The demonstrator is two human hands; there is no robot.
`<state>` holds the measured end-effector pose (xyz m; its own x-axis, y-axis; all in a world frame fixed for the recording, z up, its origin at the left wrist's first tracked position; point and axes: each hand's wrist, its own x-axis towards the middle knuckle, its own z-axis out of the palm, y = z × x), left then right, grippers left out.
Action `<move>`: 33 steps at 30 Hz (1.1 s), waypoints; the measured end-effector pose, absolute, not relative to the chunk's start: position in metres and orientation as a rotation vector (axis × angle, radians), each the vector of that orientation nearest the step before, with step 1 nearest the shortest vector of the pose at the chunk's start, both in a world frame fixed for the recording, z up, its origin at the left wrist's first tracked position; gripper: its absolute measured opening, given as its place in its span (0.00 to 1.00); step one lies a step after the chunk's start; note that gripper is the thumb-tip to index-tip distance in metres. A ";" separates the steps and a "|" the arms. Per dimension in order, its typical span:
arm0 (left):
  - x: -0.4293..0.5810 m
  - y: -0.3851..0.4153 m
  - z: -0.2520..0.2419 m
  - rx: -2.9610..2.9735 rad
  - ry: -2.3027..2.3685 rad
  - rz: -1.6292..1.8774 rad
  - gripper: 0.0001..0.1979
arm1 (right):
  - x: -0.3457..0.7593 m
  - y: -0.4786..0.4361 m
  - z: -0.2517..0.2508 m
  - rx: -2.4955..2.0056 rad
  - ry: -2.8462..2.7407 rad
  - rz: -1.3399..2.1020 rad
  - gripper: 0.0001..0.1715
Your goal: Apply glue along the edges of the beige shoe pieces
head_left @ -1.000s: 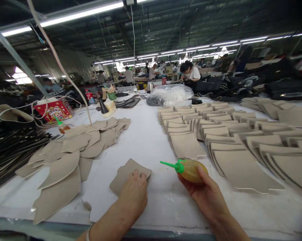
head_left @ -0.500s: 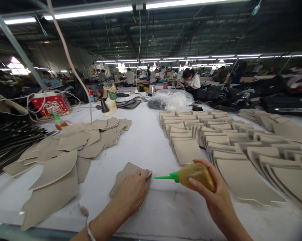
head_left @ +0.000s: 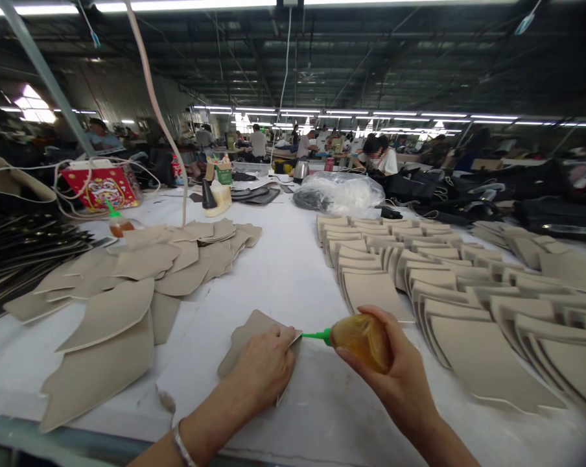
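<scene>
My left hand (head_left: 262, 368) lies on a beige cut piece (head_left: 248, 335) near the front of the white table (head_left: 283, 272), fingers curled at the piece's right edge and pressing it down. My right hand (head_left: 395, 373) grips an amber squeeze bottle (head_left: 362, 338) with a green nozzle (head_left: 316, 336). The nozzle points left and its tip meets the edge of the piece beside my left fingertips.
Fanned rows of beige cut pieces (head_left: 448, 285) fill the right side. A loose pile of curved beige pieces (head_left: 142, 279) lies to the left, by dark strips (head_left: 25, 253). Farther back stand a second bottle (head_left: 118, 226), a red box (head_left: 100, 186), a plastic bag (head_left: 339, 191) and seated workers.
My right hand has swung the bottle down and left, bringing the nozzle tip from the air to the edge of the piece. My left hand has stayed on the piece.
</scene>
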<state>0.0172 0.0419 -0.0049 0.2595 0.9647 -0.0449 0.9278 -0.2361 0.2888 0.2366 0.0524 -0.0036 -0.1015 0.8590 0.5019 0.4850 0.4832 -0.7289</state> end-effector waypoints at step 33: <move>0.020 0.036 -0.009 2.382 1.744 0.007 0.20 | 0.242 0.058 -0.011 -1.211 -1.617 0.740 0.30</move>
<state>0.0196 0.0363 -0.0092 0.3084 0.9451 -0.1078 0.9443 -0.2904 0.1550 0.2423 0.0583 -0.0108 -0.0580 0.9427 0.3286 0.3670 0.3263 -0.8711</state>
